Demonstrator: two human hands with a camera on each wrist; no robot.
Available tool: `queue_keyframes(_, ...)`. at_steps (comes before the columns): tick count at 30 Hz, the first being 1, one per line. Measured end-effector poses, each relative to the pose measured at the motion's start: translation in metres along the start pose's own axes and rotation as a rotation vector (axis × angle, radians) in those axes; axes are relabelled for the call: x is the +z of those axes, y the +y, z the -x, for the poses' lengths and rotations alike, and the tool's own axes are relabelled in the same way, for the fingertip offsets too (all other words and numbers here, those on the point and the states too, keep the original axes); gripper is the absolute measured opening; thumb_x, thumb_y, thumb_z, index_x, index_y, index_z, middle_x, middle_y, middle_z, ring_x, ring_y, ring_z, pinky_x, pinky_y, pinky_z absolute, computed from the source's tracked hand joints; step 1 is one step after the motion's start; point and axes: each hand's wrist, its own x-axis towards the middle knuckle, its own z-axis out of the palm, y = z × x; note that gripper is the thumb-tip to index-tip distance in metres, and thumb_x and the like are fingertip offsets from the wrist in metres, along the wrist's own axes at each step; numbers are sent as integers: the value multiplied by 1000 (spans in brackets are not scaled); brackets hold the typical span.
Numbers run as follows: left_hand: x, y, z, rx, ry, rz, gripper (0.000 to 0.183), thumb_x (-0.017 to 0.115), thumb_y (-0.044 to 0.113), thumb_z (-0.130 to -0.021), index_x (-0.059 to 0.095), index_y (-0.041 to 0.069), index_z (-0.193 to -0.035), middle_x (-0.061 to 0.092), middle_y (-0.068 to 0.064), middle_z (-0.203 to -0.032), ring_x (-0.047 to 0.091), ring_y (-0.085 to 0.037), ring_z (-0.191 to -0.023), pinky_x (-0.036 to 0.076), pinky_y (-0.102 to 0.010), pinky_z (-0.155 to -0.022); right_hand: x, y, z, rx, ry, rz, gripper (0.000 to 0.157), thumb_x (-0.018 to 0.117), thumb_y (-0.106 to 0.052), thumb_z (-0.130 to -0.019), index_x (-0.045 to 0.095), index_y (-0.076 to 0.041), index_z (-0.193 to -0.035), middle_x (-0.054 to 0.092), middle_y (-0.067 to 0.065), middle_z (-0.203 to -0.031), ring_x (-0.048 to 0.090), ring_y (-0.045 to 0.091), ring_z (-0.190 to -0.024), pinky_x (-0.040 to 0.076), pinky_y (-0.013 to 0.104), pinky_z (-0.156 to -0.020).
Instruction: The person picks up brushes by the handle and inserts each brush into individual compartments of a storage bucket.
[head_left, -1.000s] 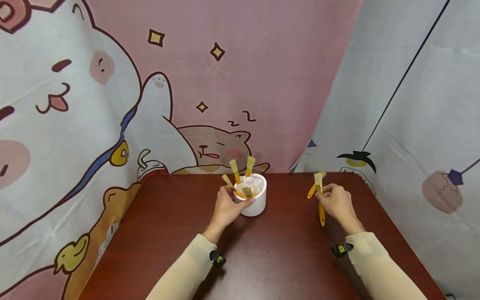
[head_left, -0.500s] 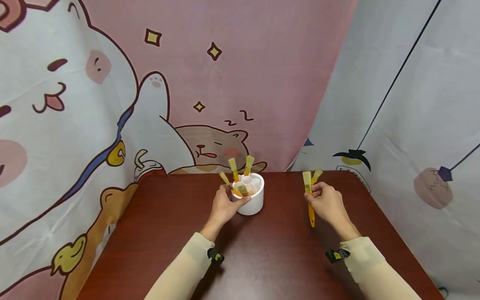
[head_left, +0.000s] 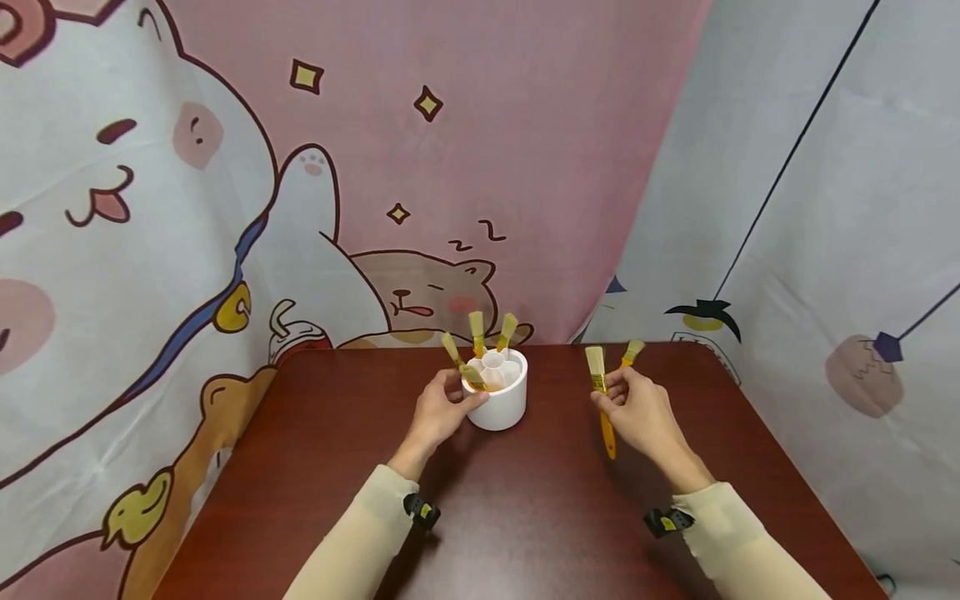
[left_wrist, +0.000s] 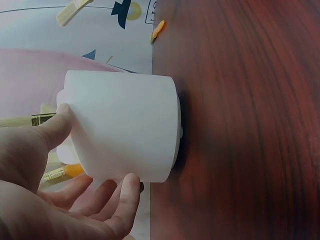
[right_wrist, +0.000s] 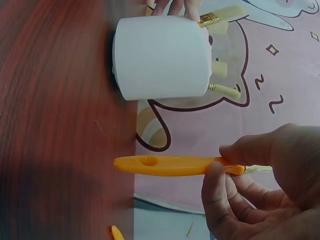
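A white round brush holder (head_left: 497, 408) with a petal-shaped insert stands on the table, several paintbrushes (head_left: 477, 329) sticking up from it, bristles on top. My left hand (head_left: 438, 408) grips its left side, thumb by the rim and fingers around the wall, as the left wrist view also shows. To the right of the holder, my right hand (head_left: 637, 408) pinches another paintbrush (right_wrist: 170, 165) between thumb and fingers. Its flat pale bristles point up and its yellow handle hangs down, apart from the holder. The handle's upper part is covered by my fingers.
One more paintbrush (head_left: 632, 352) is behind my right hand, mostly hidden in the head view; its yellow handle end (right_wrist: 117, 233) shows in the right wrist view. The dark red-brown table (head_left: 525, 517) ends at a printed cloth backdrop (head_left: 555, 167).
My right hand has carried its paintbrush left, closer to the holder. The brushes in the holder have shifted clockwise around it, and my left thumb has moved a little left along its front.
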Motion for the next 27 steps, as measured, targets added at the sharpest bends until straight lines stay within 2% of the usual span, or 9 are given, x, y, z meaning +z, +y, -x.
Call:
queue_keyframes(4,-1,-1,0,8,-25,21,68,95,28,-101,63,3,-156,70,-22,-160,77,-43,-139,68,-53,-109,3,-2,2,-21,0,-3,26,89,-19,-104,74,-2,-117,80,9,-99,73,19,-88,58,26,-75)
queue_keyframes(11,-1,-2,-1,29,-72,62,73,91,28,-104,57,0,-162,65,-25,-164,72,-48,-147,64,-58,-116,4,-10,2,-68,-1,-5,25,89,-18,-105,74,-3,-118,80,7,-98,73,17,-88,58,26,-77)
queue_keyframes(16,3,1,-2,33,-73,50,81,93,35,-102,54,0,-163,63,-27,-164,70,-48,-147,64,-58,-117,5,-19,4,-121,11,-26,25,91,-16,-103,74,-3,-116,80,8,-97,74,17,-86,59,24,-76)
queue_keyframes(27,9,0,-3,-11,-27,7,89,95,49,-98,54,4,-163,63,-24,-160,73,-42,-143,64,-58,-116,13,-34,3,-176,0,-65,26,93,-13,-101,75,-3,-117,80,8,-99,76,16,-86,63,23,-77)
